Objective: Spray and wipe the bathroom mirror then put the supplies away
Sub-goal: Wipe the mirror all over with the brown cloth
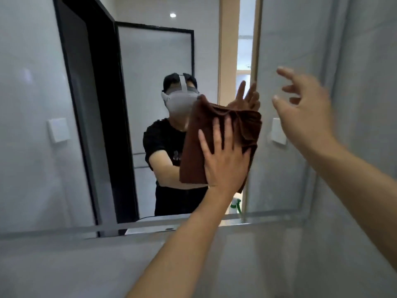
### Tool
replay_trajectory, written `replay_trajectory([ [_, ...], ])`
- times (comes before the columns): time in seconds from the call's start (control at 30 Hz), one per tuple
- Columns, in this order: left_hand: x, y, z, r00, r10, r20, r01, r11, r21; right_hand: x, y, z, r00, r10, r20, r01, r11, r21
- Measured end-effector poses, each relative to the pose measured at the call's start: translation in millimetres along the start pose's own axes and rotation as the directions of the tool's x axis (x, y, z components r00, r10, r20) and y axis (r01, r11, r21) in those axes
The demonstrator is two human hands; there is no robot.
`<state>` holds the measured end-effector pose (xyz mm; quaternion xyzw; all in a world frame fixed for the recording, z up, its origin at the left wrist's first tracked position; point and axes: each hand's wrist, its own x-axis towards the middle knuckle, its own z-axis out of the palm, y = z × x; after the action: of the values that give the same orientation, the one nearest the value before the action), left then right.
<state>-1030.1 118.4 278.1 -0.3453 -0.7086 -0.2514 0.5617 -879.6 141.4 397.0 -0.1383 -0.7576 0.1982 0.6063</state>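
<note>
Pressing flat against the mirror [150,82], your left hand [223,160] has its fingers spread wide over a brown cloth [242,125], pinning it to the glass with the palm rather than gripping it. The cloth is bunched into folds along its top and right side and hangs down past your wrist, close to the mirror's right edge. Your right hand [305,112] is raised in the air to the right of the cloth, apart from it, fingers loosely splayed and curled, holding nothing; it is blurred. In the glass you see your own reflection in a black shirt with a grey headset [180,100], and the reflected fingers of your right hand show just above the cloth. Low down, just under the cloth and your left wrist, a white and green spray bottle [236,204] shows, mostly hidden; you cannot tell from here whether that is the bottle itself or its reflection. A white wall switch [278,131] sits on the grey wall behind your right hand.
</note>
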Motion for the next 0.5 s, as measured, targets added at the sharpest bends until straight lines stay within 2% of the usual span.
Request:
replay_trajectory([
  [0.1, -6.0, 67.8, 26.1, 0.968, 0.238, 0.077, -0.236, 0.971, -0.036, 2.0, 16.1, -33.8, 0.999, 0.038, -0.019, -0.039, 0.999, -0.024],
  [0.17, -14.1, 91.3, 36.6, 0.925, 0.344, 0.159, -0.346, 0.938, -0.019, 0.3, 22.3, -46.3, 0.998, 0.054, -0.026, -0.055, 0.998, -0.032],
  [0.33, -36.1, 78.3, 38.8, 0.783, 0.566, 0.259, -0.585, 0.811, -0.001, -11.0, 18.0, -42.1, 0.994, 0.099, -0.043, -0.099, 0.995, -0.012],
  [0.4, -45.0, 47.6, 27.7, 0.765, 0.59, 0.259, -0.604, 0.797, -0.03, -18.5, 5.1, -28.4, 0.994, 0.105, -0.01, -0.104, 0.994, 0.012],
  [0.5, -56.7, -13.7, 5.2, 0.823, 0.519, 0.231, -0.524, 0.851, -0.043, -27.5, -20.9, -3.8, 0.997, 0.066, 0.032, -0.067, 0.997, 0.027],
])
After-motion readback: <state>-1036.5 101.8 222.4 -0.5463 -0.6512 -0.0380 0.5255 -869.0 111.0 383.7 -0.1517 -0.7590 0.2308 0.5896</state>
